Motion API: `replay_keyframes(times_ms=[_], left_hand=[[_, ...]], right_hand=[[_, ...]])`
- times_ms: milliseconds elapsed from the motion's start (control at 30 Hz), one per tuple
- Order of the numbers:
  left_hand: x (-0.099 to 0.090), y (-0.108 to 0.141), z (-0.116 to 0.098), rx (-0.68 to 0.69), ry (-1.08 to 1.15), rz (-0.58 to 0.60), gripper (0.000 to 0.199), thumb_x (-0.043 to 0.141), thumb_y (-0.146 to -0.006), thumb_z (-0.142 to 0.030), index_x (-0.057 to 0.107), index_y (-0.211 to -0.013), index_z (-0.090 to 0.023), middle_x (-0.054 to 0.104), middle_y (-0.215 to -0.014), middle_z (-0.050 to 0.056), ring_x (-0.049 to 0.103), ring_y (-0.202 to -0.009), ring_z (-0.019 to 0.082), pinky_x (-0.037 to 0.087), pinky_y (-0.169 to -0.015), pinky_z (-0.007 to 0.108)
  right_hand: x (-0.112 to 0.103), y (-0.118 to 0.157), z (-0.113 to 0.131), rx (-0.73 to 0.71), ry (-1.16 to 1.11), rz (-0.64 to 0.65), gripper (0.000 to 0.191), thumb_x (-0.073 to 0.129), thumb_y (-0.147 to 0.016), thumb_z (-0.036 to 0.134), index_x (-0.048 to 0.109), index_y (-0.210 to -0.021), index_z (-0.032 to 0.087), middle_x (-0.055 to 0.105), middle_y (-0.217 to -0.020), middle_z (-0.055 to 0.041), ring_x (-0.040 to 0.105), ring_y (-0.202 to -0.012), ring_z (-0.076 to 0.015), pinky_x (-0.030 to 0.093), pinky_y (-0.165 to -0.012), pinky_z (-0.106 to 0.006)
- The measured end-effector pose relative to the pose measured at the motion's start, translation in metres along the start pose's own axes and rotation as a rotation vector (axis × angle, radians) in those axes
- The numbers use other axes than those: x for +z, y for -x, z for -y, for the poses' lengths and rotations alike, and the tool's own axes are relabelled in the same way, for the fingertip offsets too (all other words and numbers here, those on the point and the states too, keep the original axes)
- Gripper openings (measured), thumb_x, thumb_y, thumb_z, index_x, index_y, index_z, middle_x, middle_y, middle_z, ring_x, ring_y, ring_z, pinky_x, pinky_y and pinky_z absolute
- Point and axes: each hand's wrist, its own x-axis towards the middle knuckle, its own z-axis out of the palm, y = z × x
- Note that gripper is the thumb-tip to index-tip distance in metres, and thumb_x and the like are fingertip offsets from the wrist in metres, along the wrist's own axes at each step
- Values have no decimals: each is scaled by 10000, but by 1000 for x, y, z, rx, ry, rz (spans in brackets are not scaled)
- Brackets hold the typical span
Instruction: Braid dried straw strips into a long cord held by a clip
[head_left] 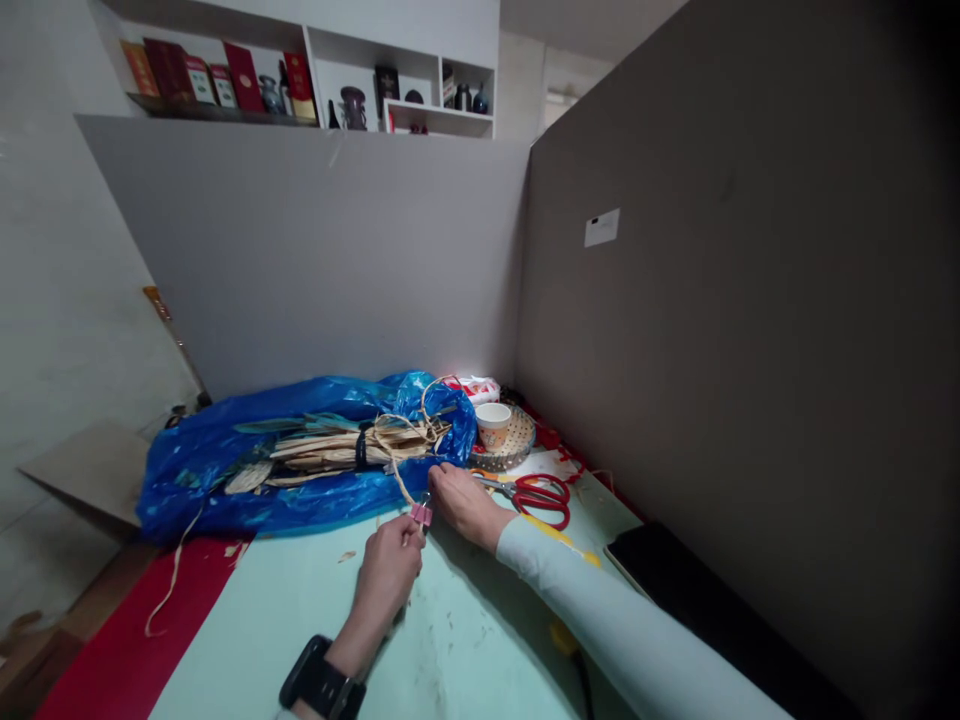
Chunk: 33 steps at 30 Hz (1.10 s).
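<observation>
While your left hand (394,555) pinches the cord (400,482) just below the pink clip (421,514), your right hand (466,500) rests beside it, grip unclear | cord: clip to dry-fibre bundle (322,452) | risk: loosened pinch could unravel it.

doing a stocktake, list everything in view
table: 1, green-red, foreground
bag: 1, blue, table's left
bundle: 1, tan, on bag
clip: 1, pink, before bag
cord: 1, tan, bundle to clip
woven disc: 1, tan, beside bag
cup: 1, white-tan, on disc
packet: 1, red-white, behind cup
scissors: 1 pair, red-handled, near disc
flat item: 1, black, right side
partitions: 2, grey, behind and right
shelving: 1, white, top
ornaments: several, mixed, on shelving
watch: 1, black, left wrist
left hand: 1, bare, at clip
right hand: 1, bare, beside clip
</observation>
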Motion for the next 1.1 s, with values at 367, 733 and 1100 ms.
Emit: replay_keyframes(times_ms=[367,733,1100], left_hand=[[10,-15,1,-65,71,51,261,509,-908,-280,568,-682,-165,543,-525,-65,558,-515,109,444,-547,253],[5,-8,-11,-36,-113,117,223,557,-901,-346,637,-891,-137,673,-859,18,640,-737,141,534,-701,335],[1,-1,-12,31,-173,111,257,537,-913,-332,615,-757,-142,627,-695,-25,600,-629,118,505,-656,306]], right_hand=[[9,-15,-22,6,90,46,264,555,-923,301,584,-1132,141,608,-1115,-79,613,-953,-199,523,-812,-398],[11,14,-7,136,77,78,285,555,-923,312,578,-1152,144,599,-1144,-87,607,-976,-207,516,-831,-411],[2,21,-9,98,-54,9,247,511,-801,79,675,-971,152,682,-790,-74,606,-735,-173,362,-620,-247]])
